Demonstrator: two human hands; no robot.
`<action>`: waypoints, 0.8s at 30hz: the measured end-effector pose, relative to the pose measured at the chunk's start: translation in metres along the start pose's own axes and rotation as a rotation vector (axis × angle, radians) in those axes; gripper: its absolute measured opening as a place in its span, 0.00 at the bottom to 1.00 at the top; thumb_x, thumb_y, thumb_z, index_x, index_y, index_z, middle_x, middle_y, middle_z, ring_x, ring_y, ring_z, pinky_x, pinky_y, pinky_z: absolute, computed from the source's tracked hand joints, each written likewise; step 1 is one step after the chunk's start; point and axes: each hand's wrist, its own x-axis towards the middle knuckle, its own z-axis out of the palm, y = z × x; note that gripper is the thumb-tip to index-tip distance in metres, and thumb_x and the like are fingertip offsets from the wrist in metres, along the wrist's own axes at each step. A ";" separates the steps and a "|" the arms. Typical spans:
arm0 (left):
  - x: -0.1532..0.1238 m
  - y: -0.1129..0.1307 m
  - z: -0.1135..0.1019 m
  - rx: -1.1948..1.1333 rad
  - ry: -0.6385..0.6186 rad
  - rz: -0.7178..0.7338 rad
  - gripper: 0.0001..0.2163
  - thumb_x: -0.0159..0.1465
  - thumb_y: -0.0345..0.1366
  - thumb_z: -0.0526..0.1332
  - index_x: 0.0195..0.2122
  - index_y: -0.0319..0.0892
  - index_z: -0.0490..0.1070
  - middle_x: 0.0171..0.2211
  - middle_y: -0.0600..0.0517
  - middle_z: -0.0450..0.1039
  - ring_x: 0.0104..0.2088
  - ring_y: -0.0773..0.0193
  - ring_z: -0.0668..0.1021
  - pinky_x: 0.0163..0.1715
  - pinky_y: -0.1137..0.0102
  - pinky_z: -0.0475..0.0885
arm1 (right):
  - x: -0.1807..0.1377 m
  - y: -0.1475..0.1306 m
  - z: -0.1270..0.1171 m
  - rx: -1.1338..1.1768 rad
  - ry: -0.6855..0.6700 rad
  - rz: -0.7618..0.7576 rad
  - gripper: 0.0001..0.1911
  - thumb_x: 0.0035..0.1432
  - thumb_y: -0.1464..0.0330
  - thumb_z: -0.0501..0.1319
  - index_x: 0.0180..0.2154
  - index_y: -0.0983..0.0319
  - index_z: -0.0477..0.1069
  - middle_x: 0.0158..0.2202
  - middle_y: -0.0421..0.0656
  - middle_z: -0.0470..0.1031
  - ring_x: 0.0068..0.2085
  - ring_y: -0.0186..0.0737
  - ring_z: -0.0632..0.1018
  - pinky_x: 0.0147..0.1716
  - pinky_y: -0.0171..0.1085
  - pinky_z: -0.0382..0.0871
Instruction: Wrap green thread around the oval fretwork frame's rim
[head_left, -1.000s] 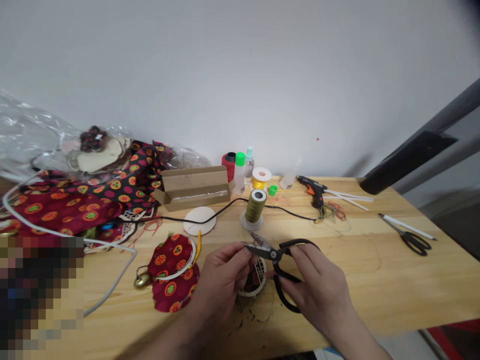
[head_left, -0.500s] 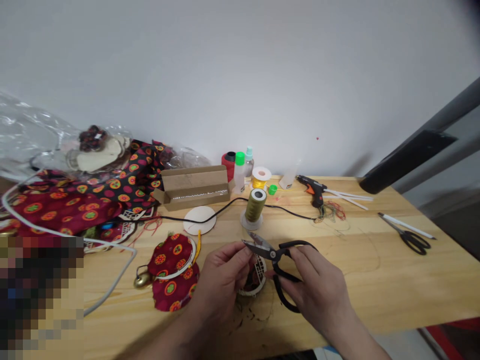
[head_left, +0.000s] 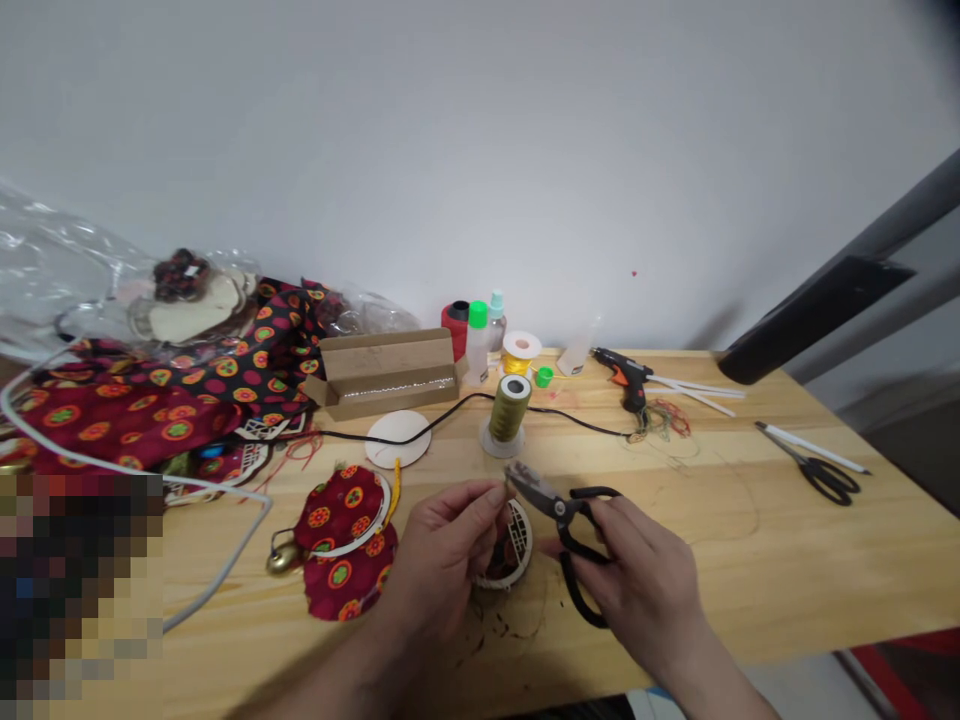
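My left hand (head_left: 454, 560) is closed, thumb and forefinger pinched on something too small to make out. A round ornament (head_left: 519, 545) with a pale openwork rim and dark red cloth is held against its lower fingers, partly hidden by them. My right hand (head_left: 649, 570) grips black-handled scissors (head_left: 559, 508) by the loops. Their blades point left, with the tips close beside the left fingertips. Just behind the blades stands a spool of olive thread (head_left: 508, 410) on its white base. Dark snippets (head_left: 495, 632) lie on the wood below the left hand.
Red patterned cloth rounds (head_left: 341, 580) with a brass bell (head_left: 283, 558) lie left. Behind are a white disc (head_left: 397, 455), cardboard box (head_left: 390, 375), green-capped bottle (head_left: 478, 345) and yellow cord spool (head_left: 519, 355). A glue gun (head_left: 628, 378) and second scissors (head_left: 821, 475) lie right.
The scissors and my right hand have shifted slightly right and down, and the blade tips have moved back from over the left fingertips. My left hand stays nearly in place, still pinching.
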 end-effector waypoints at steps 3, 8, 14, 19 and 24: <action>0.001 0.000 -0.001 0.003 0.005 0.002 0.10 0.46 0.37 0.71 0.23 0.35 0.76 0.18 0.54 0.68 0.14 0.80 0.58 0.14 0.81 0.48 | -0.006 0.016 -0.010 -0.122 0.082 0.124 0.09 0.57 0.63 0.59 0.35 0.63 0.69 0.25 0.43 0.72 0.24 0.37 0.73 0.22 0.33 0.64; 0.001 -0.002 -0.004 0.006 0.005 0.006 0.10 0.48 0.36 0.71 0.25 0.34 0.77 0.18 0.54 0.67 0.14 0.81 0.57 0.14 0.80 0.47 | -0.017 0.064 -0.037 -0.520 -0.196 0.433 0.17 0.55 0.56 0.56 0.30 0.62 0.74 0.27 0.48 0.76 0.23 0.44 0.76 0.19 0.37 0.62; 0.002 -0.005 -0.008 -0.008 -0.001 0.028 0.07 0.51 0.33 0.68 0.28 0.34 0.78 0.22 0.51 0.71 0.16 0.80 0.58 0.15 0.80 0.48 | -0.025 0.092 -0.055 -0.501 -0.434 0.622 0.16 0.51 0.60 0.58 0.36 0.63 0.75 0.31 0.50 0.79 0.29 0.50 0.79 0.26 0.40 0.68; 0.003 -0.005 -0.007 -0.011 -0.011 0.030 0.08 0.50 0.33 0.68 0.29 0.34 0.78 0.23 0.51 0.71 0.16 0.80 0.57 0.15 0.79 0.48 | -0.024 0.090 -0.054 -0.497 -0.363 0.465 0.12 0.54 0.62 0.56 0.31 0.63 0.75 0.30 0.49 0.78 0.31 0.49 0.77 0.30 0.43 0.68; 0.001 -0.005 -0.005 0.002 -0.022 0.016 0.09 0.49 0.35 0.69 0.28 0.34 0.79 0.22 0.51 0.71 0.16 0.80 0.57 0.15 0.78 0.47 | 0.000 0.049 -0.033 -0.060 -0.028 0.341 0.14 0.58 0.63 0.55 0.31 0.62 0.76 0.31 0.48 0.78 0.33 0.45 0.76 0.34 0.42 0.69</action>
